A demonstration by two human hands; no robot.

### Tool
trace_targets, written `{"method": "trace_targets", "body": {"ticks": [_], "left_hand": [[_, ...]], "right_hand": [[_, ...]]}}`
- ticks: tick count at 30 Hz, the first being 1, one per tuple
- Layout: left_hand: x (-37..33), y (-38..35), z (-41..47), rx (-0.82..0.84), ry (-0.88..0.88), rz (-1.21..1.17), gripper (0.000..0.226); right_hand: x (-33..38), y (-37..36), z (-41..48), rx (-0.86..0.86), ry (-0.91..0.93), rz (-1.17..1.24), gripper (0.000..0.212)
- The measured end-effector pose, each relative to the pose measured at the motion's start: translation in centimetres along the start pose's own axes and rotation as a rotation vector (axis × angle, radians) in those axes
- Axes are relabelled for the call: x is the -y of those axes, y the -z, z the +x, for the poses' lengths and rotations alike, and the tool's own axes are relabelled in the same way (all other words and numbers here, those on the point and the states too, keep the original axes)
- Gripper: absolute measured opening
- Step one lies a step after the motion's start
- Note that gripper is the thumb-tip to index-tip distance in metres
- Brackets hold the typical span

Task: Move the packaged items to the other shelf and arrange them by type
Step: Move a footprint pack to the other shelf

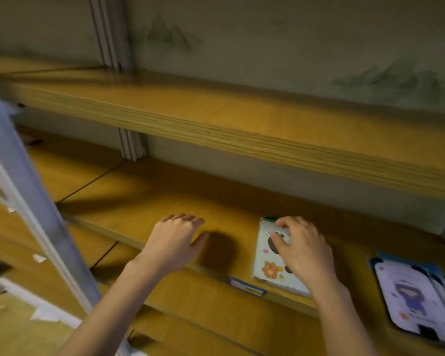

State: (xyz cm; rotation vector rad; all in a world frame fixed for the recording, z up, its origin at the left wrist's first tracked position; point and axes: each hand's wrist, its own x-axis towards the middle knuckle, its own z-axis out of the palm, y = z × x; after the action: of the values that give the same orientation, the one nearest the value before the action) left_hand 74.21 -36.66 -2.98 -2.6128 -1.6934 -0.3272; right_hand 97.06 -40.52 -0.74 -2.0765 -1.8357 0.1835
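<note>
A flat white packet with cartoon stickers lies on the middle wooden shelf near its front edge. My right hand rests on top of this packet, fingers bent over its upper half and thumb touching its face. My left hand hovers over bare shelf board to the left, fingers loosely curled and holding nothing. At the far right lies a stack of pale packets with a purple cartoon figure, overlapping one another.
An upper wooden shelf overhangs the middle one. A grey metal upright slants across the left. A small blue-and-yellow label sits on the shelf's front edge. Lower boards and paper scraps show at the bottom left.
</note>
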Motion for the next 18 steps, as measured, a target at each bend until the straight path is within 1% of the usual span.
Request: {"method": "trace_targets", "body": {"ticks": [5,8,12,15,18], "left_hand": [[3.5,1.4,-3.7,-0.099,0.148,0.012,0.044],[6.2,2.4,-6.6,-0.138,0.263,0.062,0.041],[10.1,3.9,-10.6,-0.144,0.413,0.122,0.034],[12.9,4.8,-12.8,-0.133,0.477,0.124,0.034],[16.2,5.1,-14.6,-0.141,0.516,0.146,0.033]], "right_hand": [[6.1,-0.7,1.2,0.112,0.269,0.025,0.032],[10.8,-1.9,1.3,0.164,0.421,0.03,0.031],[17.1,-3.9,0.4,0.24,0.604,0.04,0.034],[20.9,-5.4,-0.3,0.278,0.69,0.048,0.036],[24.6,-7.0,-0.7,0.276,0.723,0.038,0.034]]}}
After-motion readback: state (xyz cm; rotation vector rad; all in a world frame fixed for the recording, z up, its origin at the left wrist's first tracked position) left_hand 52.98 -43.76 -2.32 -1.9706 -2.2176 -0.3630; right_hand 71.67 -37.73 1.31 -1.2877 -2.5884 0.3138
